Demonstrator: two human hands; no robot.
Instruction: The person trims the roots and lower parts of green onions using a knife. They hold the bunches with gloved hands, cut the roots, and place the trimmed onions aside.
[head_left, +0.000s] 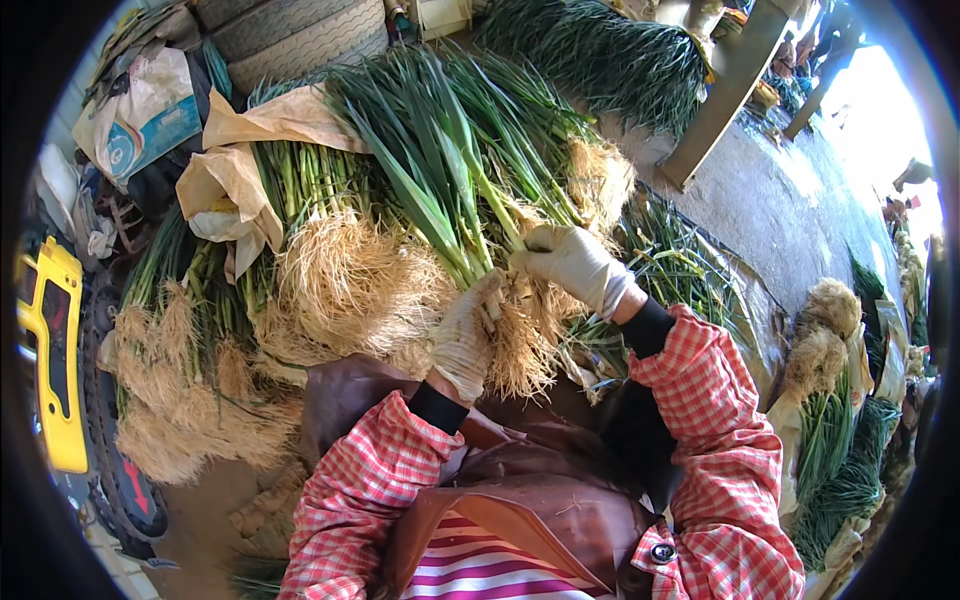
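In a pale glove, my left hand [465, 340] is closed round the root end of a few green garlic stalks [455, 215]. Their long flat leaves fan away from me, and a tangle of straw-coloured roots [525, 345] hangs beside the glove. My right hand [575, 265], gloved as well, pinches the pale lower stem of one stalk just to the right. Its fingertips are partly hidden among stems and dry skins. Right behind the hands lies a big heap of the same plants, one root clump [600, 185] poking out at its right.
Thick rooted bundles [340, 280] lie to the left, partly under brown paper [270, 125]. Tires [300, 40] are stacked behind. A yellow-framed machine [60, 350] with a black track stands far left. A metal post [725, 95] slants at upper right; more bundles [830, 430] lie right.
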